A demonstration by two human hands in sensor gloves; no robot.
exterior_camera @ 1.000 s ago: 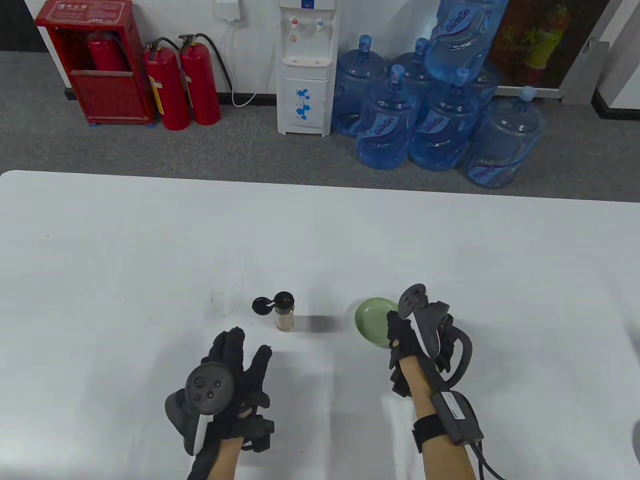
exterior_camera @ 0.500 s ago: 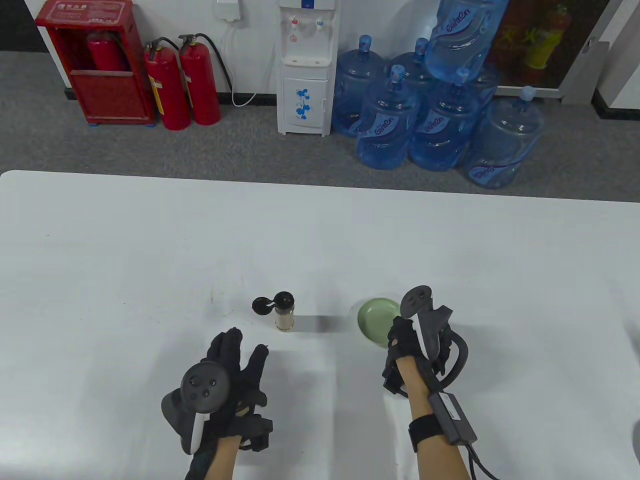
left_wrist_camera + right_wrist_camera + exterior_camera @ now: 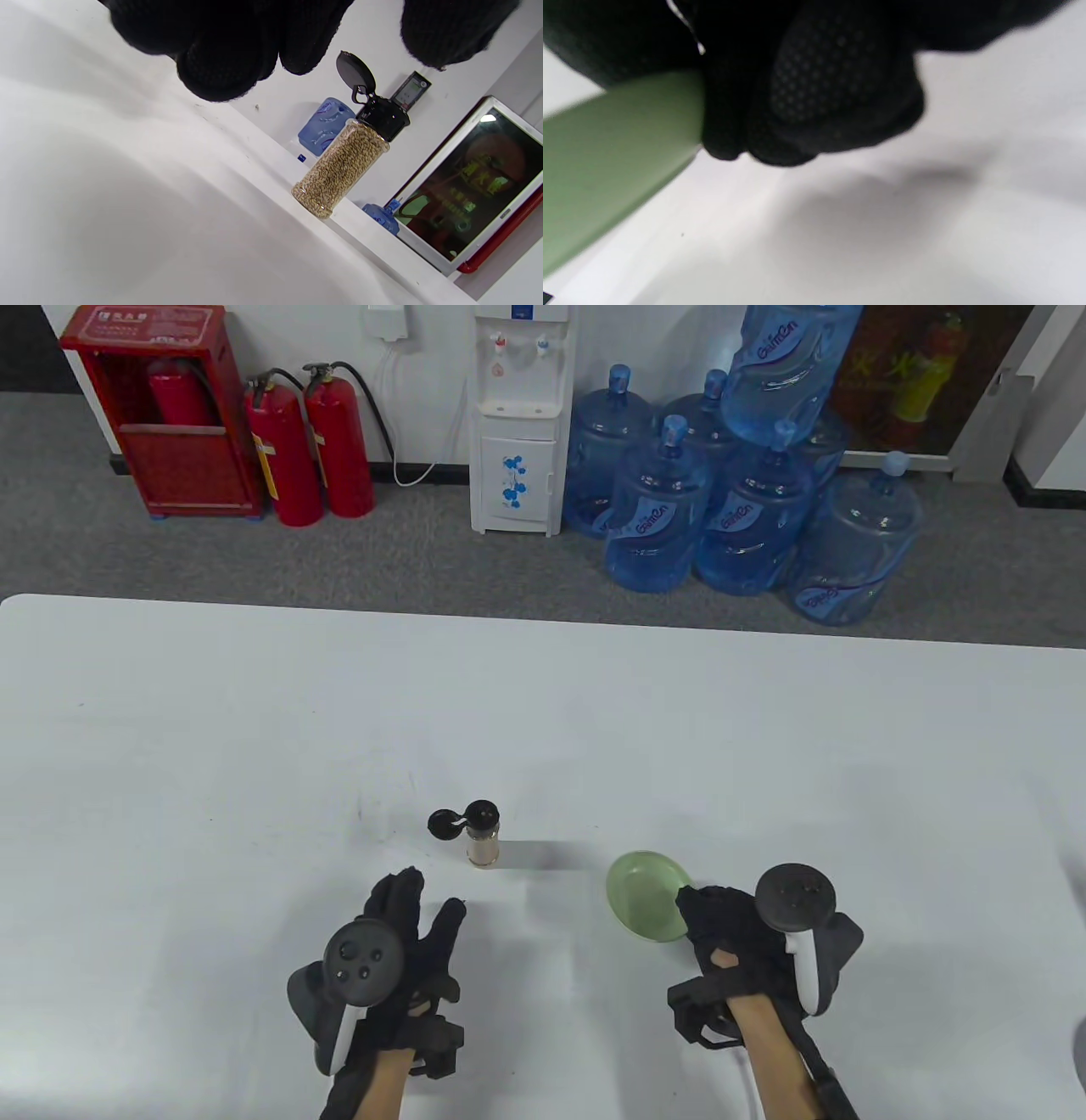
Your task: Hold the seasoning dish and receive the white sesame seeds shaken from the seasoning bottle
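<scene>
A: Start with the table view. What does the dish look like?

B: The seasoning dish [image 3: 646,895] is a small, shallow, round saucer in pale green, bare inside. It sits right of centre near the front of the white table [image 3: 543,712], tilted, and slightly blurred. The right hand [image 3: 736,940] grips its near right rim, fingers closed on the edge.

A: And the bottle?

B: The seasoning bottle [image 3: 483,836] stands upright to the left of the dish, well apart from it. It is a clear little jar filled with pale tan seeds, with a black cap whose flip lid [image 3: 444,823] hangs open to the left. The left hand [image 3: 399,937] lies just in front of it, fingers stretched forward and loose, touching nothing.

A: Left wrist view?

B: The seasoning bottle [image 3: 344,167] appears leaning because the camera is tilted. The seeds pack it almost to the black collar, and the round lid [image 3: 355,73] stands raised on its hinge. The gloved fingertips [image 3: 220,67] hang at the top, clear of the bottle, holding nothing.

A: Right wrist view?

B: Close and blurred. The dish's [image 3: 606,161] matte green outer wall fills the left side, raised above the table [image 3: 882,237]. The black gloved fingers [image 3: 814,97] clamp its edge.
</scene>
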